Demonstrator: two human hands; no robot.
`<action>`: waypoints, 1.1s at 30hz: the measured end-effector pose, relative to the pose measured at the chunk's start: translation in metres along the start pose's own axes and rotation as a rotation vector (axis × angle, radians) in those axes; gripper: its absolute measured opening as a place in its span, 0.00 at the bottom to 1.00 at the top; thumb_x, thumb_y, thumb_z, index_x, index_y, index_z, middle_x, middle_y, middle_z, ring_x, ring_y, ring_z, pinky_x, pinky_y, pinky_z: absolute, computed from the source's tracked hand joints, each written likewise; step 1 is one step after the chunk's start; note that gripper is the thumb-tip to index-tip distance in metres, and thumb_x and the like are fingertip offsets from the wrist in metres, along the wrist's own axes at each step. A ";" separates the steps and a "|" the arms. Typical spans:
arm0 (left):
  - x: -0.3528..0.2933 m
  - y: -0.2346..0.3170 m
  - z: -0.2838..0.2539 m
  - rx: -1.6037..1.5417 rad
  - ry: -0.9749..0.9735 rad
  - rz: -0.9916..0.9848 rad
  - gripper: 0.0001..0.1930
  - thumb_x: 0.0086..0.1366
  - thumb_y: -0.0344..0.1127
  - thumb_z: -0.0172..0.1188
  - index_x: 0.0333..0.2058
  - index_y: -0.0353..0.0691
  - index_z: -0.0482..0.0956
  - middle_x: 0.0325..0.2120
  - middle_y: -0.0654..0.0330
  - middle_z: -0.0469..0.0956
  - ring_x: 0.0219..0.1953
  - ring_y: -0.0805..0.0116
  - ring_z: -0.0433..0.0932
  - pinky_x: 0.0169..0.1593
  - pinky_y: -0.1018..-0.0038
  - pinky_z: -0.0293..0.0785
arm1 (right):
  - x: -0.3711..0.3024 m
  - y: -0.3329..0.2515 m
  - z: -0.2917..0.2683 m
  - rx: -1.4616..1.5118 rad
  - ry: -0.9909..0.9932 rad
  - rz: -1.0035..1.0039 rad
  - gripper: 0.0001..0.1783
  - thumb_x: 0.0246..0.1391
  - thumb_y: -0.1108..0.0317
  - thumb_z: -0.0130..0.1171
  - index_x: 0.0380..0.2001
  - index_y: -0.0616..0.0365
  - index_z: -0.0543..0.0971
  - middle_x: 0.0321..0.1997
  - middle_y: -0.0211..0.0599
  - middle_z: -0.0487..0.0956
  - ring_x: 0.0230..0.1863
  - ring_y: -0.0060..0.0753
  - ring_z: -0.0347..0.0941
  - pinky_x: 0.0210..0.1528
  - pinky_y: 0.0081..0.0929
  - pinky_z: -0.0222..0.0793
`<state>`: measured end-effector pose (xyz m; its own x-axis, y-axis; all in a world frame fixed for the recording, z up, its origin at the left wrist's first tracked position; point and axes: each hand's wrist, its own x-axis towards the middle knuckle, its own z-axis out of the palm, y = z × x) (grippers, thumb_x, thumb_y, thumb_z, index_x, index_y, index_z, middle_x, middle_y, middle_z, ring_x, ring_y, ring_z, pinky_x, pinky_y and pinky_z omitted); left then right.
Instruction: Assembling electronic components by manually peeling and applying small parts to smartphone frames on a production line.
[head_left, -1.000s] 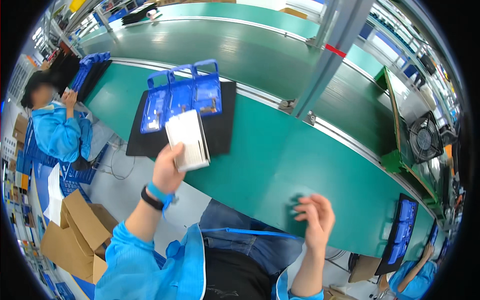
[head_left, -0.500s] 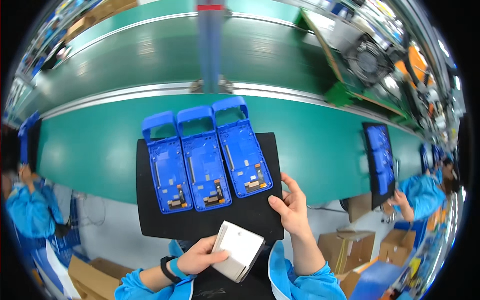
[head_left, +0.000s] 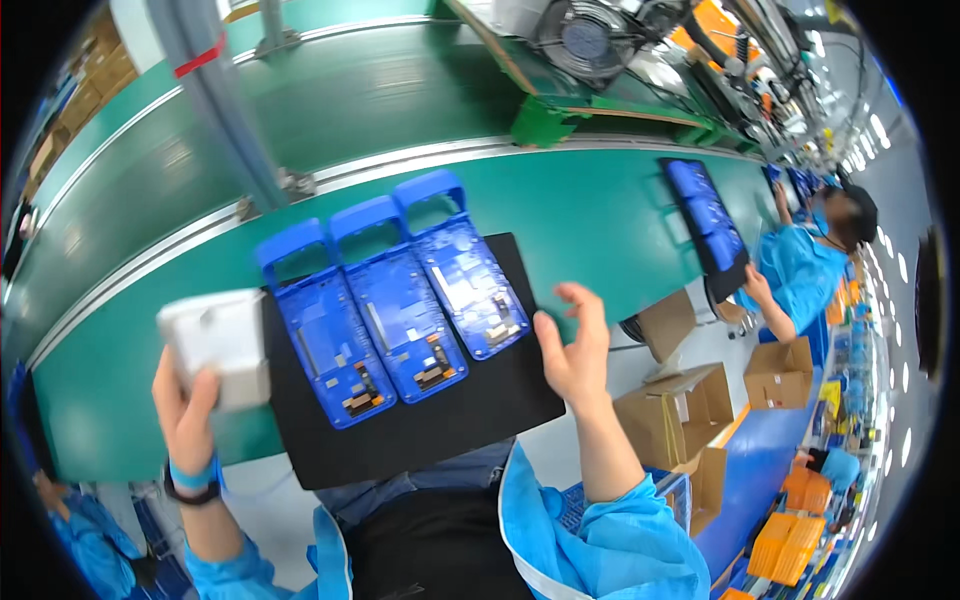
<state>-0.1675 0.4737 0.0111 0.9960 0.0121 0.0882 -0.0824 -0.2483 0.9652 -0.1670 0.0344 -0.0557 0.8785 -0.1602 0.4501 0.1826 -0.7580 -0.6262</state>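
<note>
On the left, my left hand (head_left: 188, 425) grips a white square stack of flat pieces (head_left: 222, 340), thumb on the near side, raised by the black mat's left edge. What the pieces are I cannot make out. My right hand (head_left: 578, 355) has its fingers apart and holds nothing; its thumb is close to the right edge of the black mat (head_left: 430, 440). Three blue plastic housings with loop handles lie side by side on the mat: a left one (head_left: 318, 335), a middle one (head_left: 395, 315) and a right one (head_left: 460, 275). Small circuit parts and ribbon cables show inside their near ends.
The mat lies on a green bench (head_left: 590, 215), partly past its near edge. A metal post (head_left: 225, 110) rises behind. At right, a co-worker (head_left: 800, 270) handles another black mat (head_left: 690, 235) with blue housings. Cardboard boxes (head_left: 675, 415) stand at lower right; a fan (head_left: 590, 45) is beyond.
My left hand has carried the white stack from in front of my body up to the mat's left side. My right hand's fingers have spread. The view has turned to the right.
</note>
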 end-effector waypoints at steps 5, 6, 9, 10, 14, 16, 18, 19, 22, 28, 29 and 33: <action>0.108 0.020 0.041 0.353 -0.369 0.235 0.27 0.63 0.43 0.66 0.53 0.28 0.75 0.65 0.43 0.65 0.66 0.50 0.66 0.67 0.63 0.60 | 0.082 -0.016 0.030 0.139 -0.049 -0.020 0.28 0.57 0.64 0.66 0.57 0.66 0.73 0.56 0.50 0.77 0.59 0.44 0.73 0.57 0.37 0.69; 0.123 0.012 0.043 0.432 -0.386 0.232 0.27 0.62 0.45 0.66 0.51 0.29 0.76 0.65 0.41 0.66 0.65 0.48 0.66 0.67 0.62 0.61 | 0.100 -0.020 0.043 0.131 -0.101 -0.036 0.30 0.56 0.61 0.67 0.58 0.65 0.72 0.59 0.51 0.76 0.62 0.45 0.72 0.61 0.39 0.68; 0.156 0.013 0.061 0.316 -0.630 0.022 0.36 0.64 0.47 0.65 0.63 0.28 0.68 0.58 0.45 0.74 0.60 0.56 0.72 0.64 0.68 0.65 | 0.137 -0.030 0.075 -0.012 -0.156 -0.278 0.34 0.57 0.58 0.67 0.61 0.64 0.70 0.64 0.54 0.73 0.65 0.51 0.69 0.65 0.39 0.66; 0.161 0.009 0.067 0.270 -0.661 0.000 0.36 0.64 0.47 0.66 0.63 0.29 0.67 0.56 0.46 0.76 0.59 0.58 0.73 0.63 0.68 0.66 | 0.146 -0.029 0.084 -0.003 -0.158 -0.281 0.34 0.57 0.58 0.67 0.61 0.64 0.70 0.64 0.54 0.73 0.65 0.51 0.69 0.65 0.39 0.66; 0.164 0.007 0.082 0.234 -0.709 0.033 0.37 0.64 0.47 0.66 0.64 0.29 0.67 0.54 0.47 0.77 0.56 0.60 0.75 0.62 0.69 0.67 | 0.163 -0.022 0.103 0.030 -0.401 -0.315 0.29 0.55 0.56 0.68 0.56 0.62 0.76 0.61 0.50 0.75 0.63 0.52 0.70 0.62 0.38 0.67; 0.164 0.014 0.085 0.224 -0.729 0.025 0.34 0.64 0.47 0.66 0.63 0.31 0.69 0.52 0.50 0.79 0.54 0.61 0.76 0.61 0.69 0.69 | 0.157 -0.024 0.100 0.093 -0.417 -0.227 0.24 0.54 0.55 0.69 0.49 0.60 0.82 0.56 0.45 0.77 0.60 0.51 0.71 0.60 0.39 0.68; 0.166 0.013 0.088 0.211 -0.742 0.019 0.33 0.64 0.46 0.66 0.62 0.32 0.70 0.51 0.51 0.80 0.54 0.62 0.76 0.60 0.69 0.69 | 0.148 -0.024 0.093 0.041 -0.359 -0.262 0.24 0.54 0.55 0.69 0.49 0.60 0.81 0.55 0.45 0.77 0.59 0.50 0.71 0.60 0.39 0.68; 0.167 0.010 0.089 0.210 -0.735 0.033 0.32 0.64 0.46 0.66 0.61 0.32 0.71 0.50 0.52 0.80 0.53 0.62 0.77 0.60 0.69 0.70 | 0.142 -0.025 0.088 -0.008 -0.297 -0.299 0.25 0.54 0.55 0.69 0.49 0.60 0.81 0.54 0.45 0.77 0.59 0.50 0.71 0.59 0.39 0.69; 0.168 -0.001 0.090 0.215 -0.727 0.057 0.31 0.65 0.46 0.66 0.60 0.32 0.72 0.49 0.53 0.81 0.52 0.62 0.77 0.59 0.68 0.70 | 0.123 -0.029 0.082 -0.001 -0.296 -0.284 0.25 0.53 0.55 0.70 0.49 0.59 0.81 0.53 0.44 0.77 0.57 0.49 0.71 0.59 0.40 0.68; 0.172 0.013 0.095 0.276 -0.821 0.097 0.30 0.64 0.47 0.67 0.57 0.31 0.75 0.61 0.48 0.70 0.59 0.57 0.72 0.63 0.65 0.67 | 0.093 -0.023 0.069 -0.053 -0.286 -0.203 0.24 0.52 0.58 0.70 0.49 0.60 0.80 0.53 0.45 0.77 0.57 0.49 0.71 0.59 0.41 0.68; 0.172 0.012 0.098 0.272 -0.823 0.095 0.30 0.64 0.47 0.67 0.57 0.31 0.75 0.61 0.48 0.70 0.59 0.57 0.72 0.63 0.65 0.67 | 0.089 -0.023 0.066 -0.055 -0.289 -0.200 0.24 0.52 0.58 0.70 0.49 0.60 0.80 0.53 0.45 0.77 0.57 0.49 0.71 0.59 0.41 0.68; 0.178 0.013 0.115 0.559 -0.753 0.204 0.25 0.64 0.47 0.66 0.50 0.32 0.79 0.66 0.42 0.64 0.63 0.48 0.70 0.62 0.62 0.69 | 0.068 -0.018 0.056 -0.133 -0.206 -0.175 0.34 0.51 0.57 0.71 0.58 0.61 0.73 0.62 0.48 0.72 0.63 0.52 0.67 0.63 0.42 0.65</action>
<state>0.0126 0.3613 0.0109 0.7402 -0.6600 -0.1280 -0.4229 -0.6051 0.6745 -0.0856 0.0731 -0.0494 0.9124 0.1011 0.3967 0.2913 -0.8411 -0.4557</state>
